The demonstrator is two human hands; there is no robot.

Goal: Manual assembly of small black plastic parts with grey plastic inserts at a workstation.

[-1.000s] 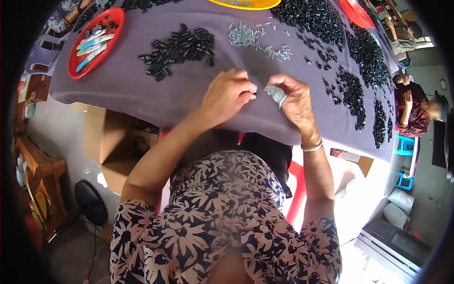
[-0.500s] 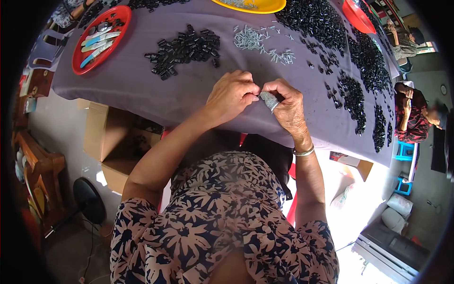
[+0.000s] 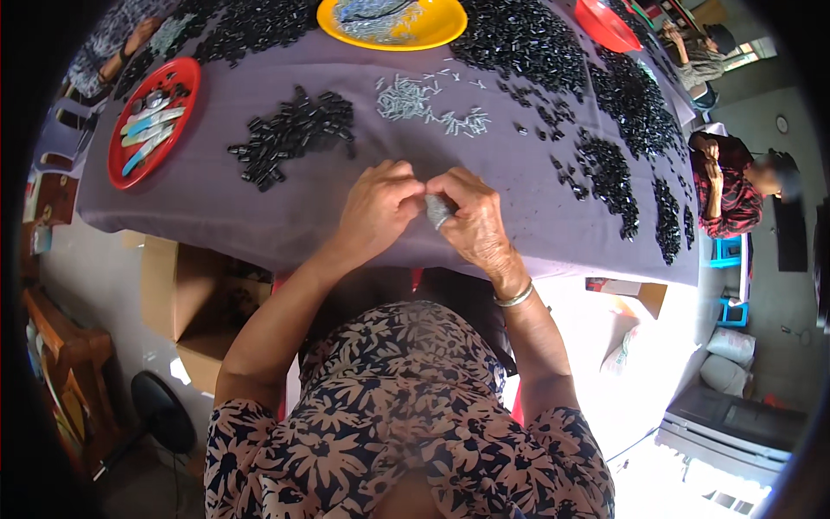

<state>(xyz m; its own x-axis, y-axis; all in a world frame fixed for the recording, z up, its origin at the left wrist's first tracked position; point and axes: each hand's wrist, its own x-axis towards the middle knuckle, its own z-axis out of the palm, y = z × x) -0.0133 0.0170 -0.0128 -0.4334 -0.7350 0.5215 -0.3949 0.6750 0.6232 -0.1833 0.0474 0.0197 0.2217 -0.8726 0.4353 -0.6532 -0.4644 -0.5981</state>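
Observation:
My left hand point(image 3: 378, 206) and my right hand point(image 3: 471, 214) meet fingertip to fingertip above the near edge of the purple tablecloth point(image 3: 294, 221). Both are closed in a pinch, and whatever lies between the fingers is too small and hidden to make out. A grey cover point(image 3: 437, 210) wraps my right thumb. Beyond my left hand lies a pile of small black shiny pieces point(image 3: 294, 134). Farther ahead, just past both hands, small silvery pins point(image 3: 405, 99) are spread in a loose heap.
A red tray point(image 3: 118, 164) with blue-and-white handled tools stands at the left. A yellow plate point(image 3: 445, 33) of pins sits at the far side, near a red basin point(image 3: 605, 30). Large heaps of black pieces point(image 3: 519, 52) cover the far right. Other people point(image 3: 735, 186) sit around.
The view has shifted, so the table's things appear farther left. My hands stay pinched together; my right thumb and fingers have drawn closer in over the joint.

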